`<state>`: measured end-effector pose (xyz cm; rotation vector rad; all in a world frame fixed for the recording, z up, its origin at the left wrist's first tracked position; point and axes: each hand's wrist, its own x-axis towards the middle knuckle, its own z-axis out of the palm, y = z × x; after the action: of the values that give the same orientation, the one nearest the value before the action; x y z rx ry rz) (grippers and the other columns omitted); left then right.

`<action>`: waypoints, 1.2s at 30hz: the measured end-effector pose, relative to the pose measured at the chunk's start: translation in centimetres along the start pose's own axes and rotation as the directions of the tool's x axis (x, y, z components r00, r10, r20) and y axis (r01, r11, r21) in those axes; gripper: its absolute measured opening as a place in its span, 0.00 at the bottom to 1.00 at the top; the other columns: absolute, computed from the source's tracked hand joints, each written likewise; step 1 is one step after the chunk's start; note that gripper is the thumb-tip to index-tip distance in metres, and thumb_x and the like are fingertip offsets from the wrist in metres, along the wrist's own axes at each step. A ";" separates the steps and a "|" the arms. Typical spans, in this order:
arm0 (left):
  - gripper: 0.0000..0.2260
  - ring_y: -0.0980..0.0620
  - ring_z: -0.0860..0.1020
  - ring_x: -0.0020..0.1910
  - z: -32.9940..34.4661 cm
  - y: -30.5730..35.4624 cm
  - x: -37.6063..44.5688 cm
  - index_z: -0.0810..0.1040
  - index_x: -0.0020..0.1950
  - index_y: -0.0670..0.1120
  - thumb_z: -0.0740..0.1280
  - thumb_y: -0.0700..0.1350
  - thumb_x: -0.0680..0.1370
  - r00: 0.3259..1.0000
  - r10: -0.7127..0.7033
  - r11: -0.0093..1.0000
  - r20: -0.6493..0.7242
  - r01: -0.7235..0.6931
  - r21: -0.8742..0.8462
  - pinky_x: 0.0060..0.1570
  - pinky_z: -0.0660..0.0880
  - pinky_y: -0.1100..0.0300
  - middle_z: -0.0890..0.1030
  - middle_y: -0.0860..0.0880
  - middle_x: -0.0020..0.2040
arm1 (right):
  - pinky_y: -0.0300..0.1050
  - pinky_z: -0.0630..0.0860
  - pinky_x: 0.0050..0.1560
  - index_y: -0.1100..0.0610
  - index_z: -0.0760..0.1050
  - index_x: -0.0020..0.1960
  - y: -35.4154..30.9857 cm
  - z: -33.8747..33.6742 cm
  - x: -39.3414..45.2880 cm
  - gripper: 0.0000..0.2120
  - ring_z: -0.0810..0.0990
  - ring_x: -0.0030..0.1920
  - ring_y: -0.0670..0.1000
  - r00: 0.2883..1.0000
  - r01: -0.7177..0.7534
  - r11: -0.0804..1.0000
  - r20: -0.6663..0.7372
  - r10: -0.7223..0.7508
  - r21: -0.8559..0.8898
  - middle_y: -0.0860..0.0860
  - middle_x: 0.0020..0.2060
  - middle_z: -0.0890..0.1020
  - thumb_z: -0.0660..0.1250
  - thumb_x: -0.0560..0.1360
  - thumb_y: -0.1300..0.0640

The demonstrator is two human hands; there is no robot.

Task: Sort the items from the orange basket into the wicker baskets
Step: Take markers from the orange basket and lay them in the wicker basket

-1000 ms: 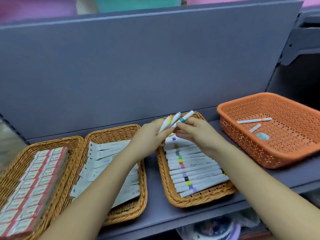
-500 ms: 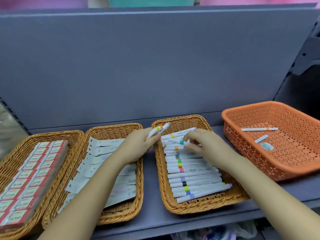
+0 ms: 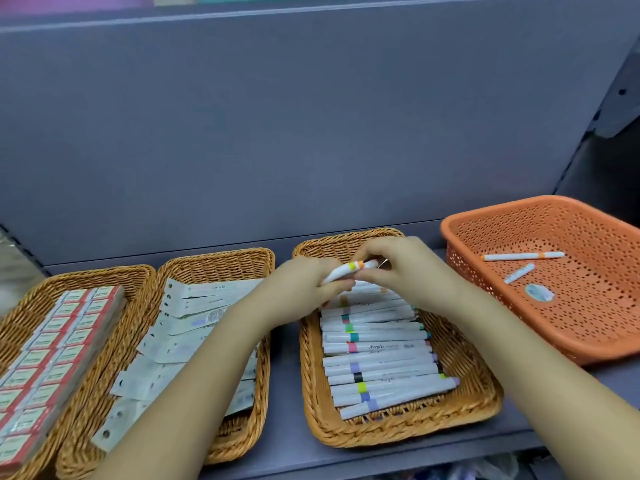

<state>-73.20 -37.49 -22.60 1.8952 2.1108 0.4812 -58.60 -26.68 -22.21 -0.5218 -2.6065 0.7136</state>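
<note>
Both hands meet over the far end of the right wicker basket, which holds a row of several white markers with coloured bands. My left hand grips two white markers, one banded yellow and one orange. My right hand pinches the tips of those same markers. The orange basket at the right holds a long white marker, a short white piece and a small round item.
The middle wicker basket is filled with flat white packets. The left wicker basket holds rows of red-edged boxes. All stand on a grey shelf with a tall grey back panel behind.
My right hand rose from the marker row and came to the markers in my left hand. My left hand moved right, over the basket's far end.
</note>
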 end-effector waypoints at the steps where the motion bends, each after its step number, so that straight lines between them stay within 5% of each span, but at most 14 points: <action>1: 0.08 0.62 0.72 0.29 0.0 0.2 0.2 0.73 0.43 0.54 0.60 0.54 0.81 1.000 0.012 1.000 0.012 -0.012 0.004 0.31 0.65 0.68 0.75 0.56 0.32 | 0.30 0.67 0.38 0.55 0.79 0.47 0.0 -0.4 0.0 0.04 0.72 0.36 0.40 1.000 0.009 0.999 0.020 -0.008 -0.051 0.40 0.34 0.75 0.69 0.74 0.55; 6: 0.12 0.60 0.73 0.29 -0.4 -0.5 0.4 0.75 0.45 0.49 0.58 0.54 0.81 0.999 -0.040 0.999 0.021 0.040 0.010 0.34 0.70 0.62 0.78 0.53 0.35 | 0.42 0.72 0.46 0.53 0.78 0.48 1.5 -2.1 -1.1 0.03 0.77 0.45 0.46 0.995 -0.066 0.983 0.062 0.077 -0.170 0.45 0.43 0.81 0.69 0.74 0.57; 10: 0.12 0.60 0.72 0.30 -0.8 -1.8 0.3 0.70 0.39 0.55 0.57 0.54 0.81 0.993 -0.111 0.991 -0.030 0.113 0.075 0.29 0.64 0.65 0.75 0.55 0.32 | 0.45 0.75 0.48 0.51 0.77 0.48 2.8 -1.9 -2.2 0.04 0.77 0.46 0.45 0.973 -0.125 0.960 0.158 0.168 -0.251 0.44 0.43 0.79 0.69 0.74 0.55; 16: 0.11 0.59 0.70 0.32 -0.2 -1.6 0.8 0.73 0.43 0.52 0.57 0.54 0.81 0.994 -0.110 0.989 0.025 0.107 0.105 0.30 0.62 0.65 0.73 0.56 0.33 | 0.43 0.72 0.52 0.52 0.77 0.52 3.0 0.1 -2.5 0.08 0.73 0.52 0.46 0.927 -0.019 0.932 0.342 0.152 -0.361 0.44 0.45 0.76 0.68 0.74 0.53; 22: 0.12 0.57 0.68 0.30 0.5 -0.2 1.5 0.73 0.40 0.50 0.59 0.52 0.81 0.991 -0.063 0.992 0.117 0.050 0.112 0.29 0.61 0.64 0.72 0.53 0.33 | 0.32 0.65 0.43 0.51 0.75 0.57 -0.3 -0.8 -0.4 0.11 0.69 0.49 0.41 0.995 0.075 0.978 0.072 -0.062 -0.196 0.44 0.49 0.75 0.66 0.76 0.51; 25: 0.17 0.56 0.65 0.28 0.7 0.6 1.7 0.66 0.32 0.51 0.58 0.50 0.81 0.989 -0.031 0.989 0.143 0.009 0.148 0.27 0.61 0.65 0.69 0.52 0.29 | 0.37 0.63 0.46 0.53 0.76 0.55 -1.3 0.0 0.1 0.09 0.67 0.50 0.43 0.992 0.126 0.952 0.057 -0.114 -0.279 0.46 0.50 0.76 0.65 0.76 0.53; 36: 0.11 0.56 0.65 0.27 0.7 0.7 1.9 0.72 0.39 0.48 0.61 0.50 0.80 0.987 -0.037 0.994 0.155 0.020 0.111 0.27 0.61 0.64 0.70 0.52 0.30 | 0.39 0.63 0.48 0.55 0.76 0.54 -1.0 0.0 -0.3 0.08 0.70 0.56 0.49 0.991 0.134 0.916 0.072 -0.116 -0.377 0.49 0.51 0.76 0.63 0.78 0.54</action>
<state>-72.48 -35.47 -22.94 1.8902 2.0959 0.2063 -58.54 -27.65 -21.71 -0.4435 -2.8063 0.1738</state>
